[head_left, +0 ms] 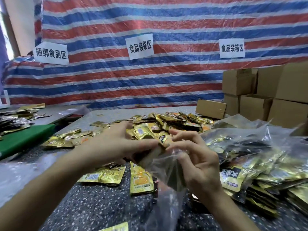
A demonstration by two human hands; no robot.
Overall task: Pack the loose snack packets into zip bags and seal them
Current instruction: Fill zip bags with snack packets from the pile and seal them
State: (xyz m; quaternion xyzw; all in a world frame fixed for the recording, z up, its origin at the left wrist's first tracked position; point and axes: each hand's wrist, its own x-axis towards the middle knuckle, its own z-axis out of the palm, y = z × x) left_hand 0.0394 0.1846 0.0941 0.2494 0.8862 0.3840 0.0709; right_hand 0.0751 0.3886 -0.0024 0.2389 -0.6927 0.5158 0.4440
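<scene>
A heap of loose gold snack packets [168,121] lies on the speckled grey table [93,205] in front of me. My left hand [116,145] grips a stack of packets [161,140] and holds it at the mouth of a clear zip bag [166,177]. My right hand [196,162] pinches the bag's rim and holds it apart, fingers curled. Part of the stack sits inside the bag. Two more gold packets [141,179] lie flat on the table below my left hand.
Filled clear bags of packets [260,165] pile up at the right. Brown cardboard boxes [266,95] stack at the back right. A green board [23,139] and more packets [18,117] lie at the left. A striped tarp [133,77] with white signs hangs behind.
</scene>
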